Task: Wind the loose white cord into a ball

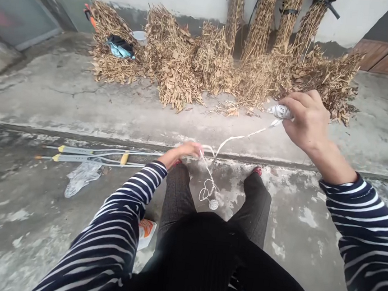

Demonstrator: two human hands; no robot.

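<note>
My right hand (pixel 306 121) is raised out to the right, its fingers closed round a small white bundle (pixel 281 111) with dark marks; whether this is a wound roll or a wrapped object I cannot tell. From that hand a white cord (pixel 238 137) sags down and left. My left hand (pixel 191 150) is low in front of my left knee, fingertips pinching the cord. Below it the cord hangs in loose loops to a small white ball of cord (pixel 213 204) between my legs.
Dry plant stalks (pixel 177 58) lie heaped along the wall, with tied bundles (pixel 261 20) upright behind. A concrete step edge (pixel 297 165) crosses ahead. Crutches (pixel 93 155) and a clear plastic bag (pixel 83 177) lie left. An orange-and-white packet (pixel 146 232) is beside my left leg.
</note>
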